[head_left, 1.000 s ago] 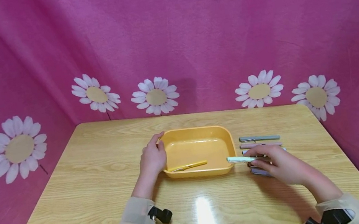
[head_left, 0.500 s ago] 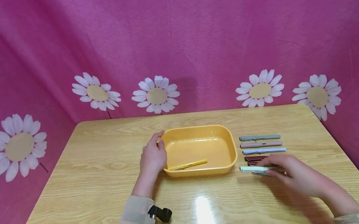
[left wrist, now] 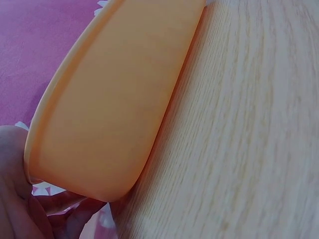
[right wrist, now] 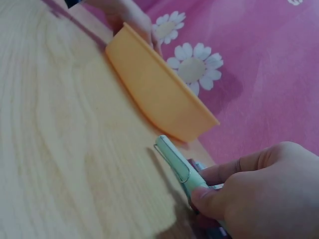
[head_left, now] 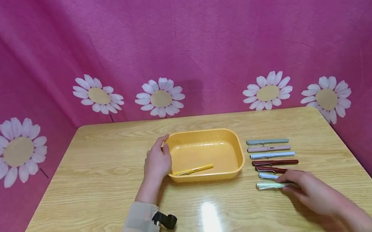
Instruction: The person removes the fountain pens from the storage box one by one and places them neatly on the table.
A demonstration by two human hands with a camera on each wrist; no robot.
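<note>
My right hand point(head_left: 309, 190) pinches a mint-green pen point(head_left: 268, 186) between thumb and fingers, low over the table at the near end of a row of pens. In the right wrist view the pen's capped end with its wire clip point(right wrist: 172, 157) points toward the yellow basin point(right wrist: 157, 89). The left hand point(head_left: 158, 163) grips the basin's left end; the left wrist view has the thumb at the rim and fingers against the outer wall point(left wrist: 109, 109). Inside the basin, near its front wall, lies a yellow pen point(head_left: 194, 170).
Right of the basin the row holds a grey-green pen point(head_left: 268, 141), a pinkish pen point(head_left: 269, 148), a light blue pen point(head_left: 273, 155), two dark red pens point(head_left: 275, 162) and another pale blue pen point(head_left: 268, 176), partly behind the right hand. A pink flowered curtain point(head_left: 203, 41) stands behind the table point(head_left: 92, 186).
My right hand has carried the mint-green pen from beside the basin's right edge toward me, down to the row's near end, uncovering the other pens. The left hand stays on the basin.
</note>
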